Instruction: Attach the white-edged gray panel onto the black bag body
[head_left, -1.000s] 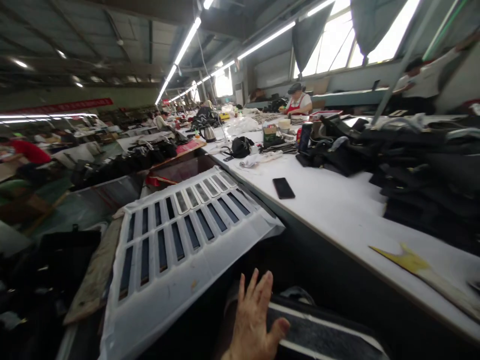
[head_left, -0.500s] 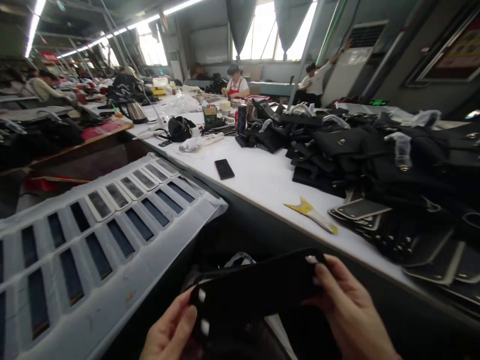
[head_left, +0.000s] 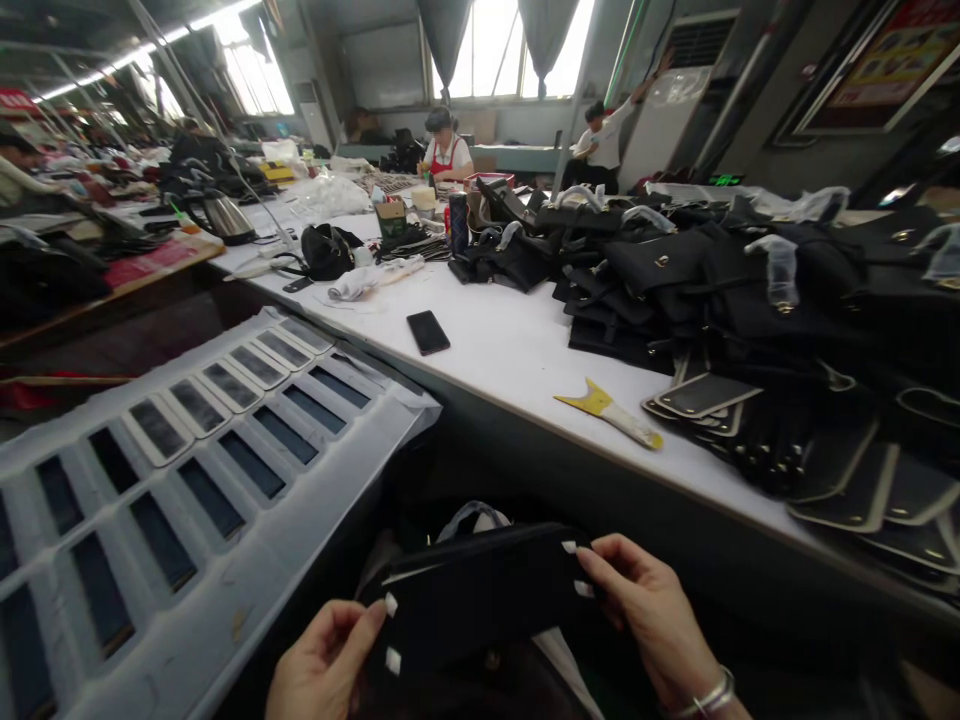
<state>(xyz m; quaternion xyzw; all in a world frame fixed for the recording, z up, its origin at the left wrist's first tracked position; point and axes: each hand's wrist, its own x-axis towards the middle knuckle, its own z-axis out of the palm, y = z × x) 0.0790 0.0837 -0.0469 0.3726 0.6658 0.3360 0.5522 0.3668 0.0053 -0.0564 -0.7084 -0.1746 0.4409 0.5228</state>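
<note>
A black rectangular panel [head_left: 480, 605] with small white tabs near its corners is stretched between my hands, low in the view. My left hand [head_left: 326, 655] pinches its left end, thumb beside the upper white tab. At the opposite end, my right hand [head_left: 649, 610] grips the edge by the right-hand tabs, with a bracelet on the wrist. Directly under and behind the panel is a dark bag-like piece [head_left: 465, 688], with a loop of clear plastic wrap [head_left: 465, 515] above it. Much of that lower piece is hidden by the panel and shadow.
A white-covered worktable [head_left: 495, 345] carries a phone [head_left: 428, 332], a yellow-ended tool [head_left: 611, 412], piled black bags [head_left: 720, 290] and flat dark panels [head_left: 847, 480]. At left, a grey slotted rack [head_left: 247, 545] holds white-edged pieces [head_left: 229, 385]. A person in a red apron [head_left: 448, 155] sits beyond.
The view has shifted, with the table and rack moving left. The panel's right end has come left and lower, and my right hand shows more of its wrist. Both hands still hold the panel.
</note>
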